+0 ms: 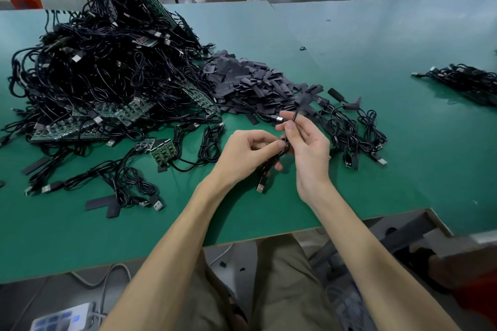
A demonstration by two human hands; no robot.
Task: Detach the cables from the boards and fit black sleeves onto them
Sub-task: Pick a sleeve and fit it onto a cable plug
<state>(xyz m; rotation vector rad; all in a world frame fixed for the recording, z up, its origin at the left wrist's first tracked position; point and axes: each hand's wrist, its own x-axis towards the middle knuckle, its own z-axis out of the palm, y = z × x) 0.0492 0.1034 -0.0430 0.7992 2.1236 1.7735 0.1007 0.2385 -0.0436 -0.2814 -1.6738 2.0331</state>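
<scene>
The desk [376, 142] shows that most of the work is left. A big heap [107, 67] of cables fixed to green boards fills the far left corner and looks untouched. Just to the right of it, towards the middle, lies a wide pile of black sleeves [250, 83], so there is plenty of stock.

To the right of the hands, a small group of coiled cables [355, 129] lies free of boards, and some seem to have a sleeve on them, though the view is too small to be sure. A bundle [465, 80] near the right edge is probably finished work too. Near the front left, two small boards [162, 149] have cables attached.

One cable [269, 166] is in work now, held above the front edge at the middle. The left hand [247, 153] pinches its coiled part, with the big plug hanging below. The right hand [306, 142] grips the thin end, fingers curled, small plug up. The hands are close together. No sleeve is on this cable, so I judge that fitting comes next.
</scene>
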